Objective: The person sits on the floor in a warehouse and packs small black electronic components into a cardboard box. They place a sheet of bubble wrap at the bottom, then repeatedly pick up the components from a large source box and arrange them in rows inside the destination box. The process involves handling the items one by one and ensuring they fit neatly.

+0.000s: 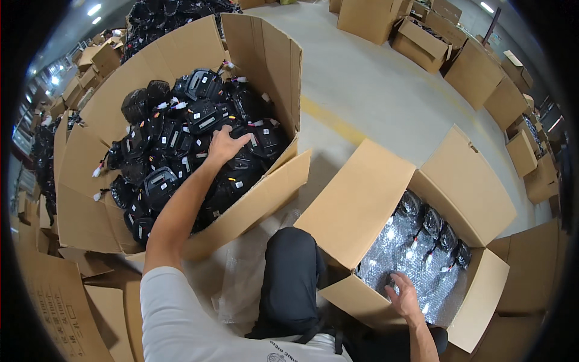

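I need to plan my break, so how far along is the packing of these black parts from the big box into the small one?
Done: a row of black parts lies along one side of the small box on bubble wrap. In hand: the left hand reaches into the big box; the right hand rests on the wrap. Left: the big box looks nearly full, so most remains.

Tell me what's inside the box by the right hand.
The box holds bubble wrap under the right hand, with a row of black parts along the far side. Whatever lies under the wrap is covered.
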`<action>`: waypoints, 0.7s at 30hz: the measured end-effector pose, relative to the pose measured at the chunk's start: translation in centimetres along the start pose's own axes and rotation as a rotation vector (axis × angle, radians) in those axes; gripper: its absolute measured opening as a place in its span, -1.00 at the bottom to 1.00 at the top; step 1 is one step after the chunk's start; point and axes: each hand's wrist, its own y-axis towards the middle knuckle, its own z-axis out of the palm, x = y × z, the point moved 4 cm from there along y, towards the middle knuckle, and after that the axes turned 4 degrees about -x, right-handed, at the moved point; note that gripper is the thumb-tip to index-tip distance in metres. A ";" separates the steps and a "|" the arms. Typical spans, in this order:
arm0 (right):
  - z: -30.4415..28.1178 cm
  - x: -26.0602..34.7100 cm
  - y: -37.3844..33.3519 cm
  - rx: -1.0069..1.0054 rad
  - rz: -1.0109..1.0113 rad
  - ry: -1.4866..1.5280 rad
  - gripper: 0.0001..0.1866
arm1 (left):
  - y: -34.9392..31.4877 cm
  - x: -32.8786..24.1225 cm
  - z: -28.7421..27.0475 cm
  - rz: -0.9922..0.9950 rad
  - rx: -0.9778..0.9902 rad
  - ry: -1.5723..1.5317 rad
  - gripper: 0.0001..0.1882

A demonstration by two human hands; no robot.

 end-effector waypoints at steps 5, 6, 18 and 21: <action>1.1 0.0 1.7 0.008 -0.074 -0.025 -0.56 | 0.6 3.6 1.3 -0.376 0.489 -0.464 -0.50; 1.3 -0.4 1.7 -0.011 -0.092 -0.044 -0.57 | 0.3 3.0 1.2 -0.306 0.463 -0.492 -0.50; -3.0 4.0 2.6 -0.138 -0.205 -0.122 -0.57 | -0.7 2.0 -7.7 -0.245 0.112 -0.643 -0.87; -4.7 9.1 5.2 -0.180 -0.327 -0.052 -0.56 | -0.9 1.7 -8.4 -0.221 0.071 -0.565 -0.82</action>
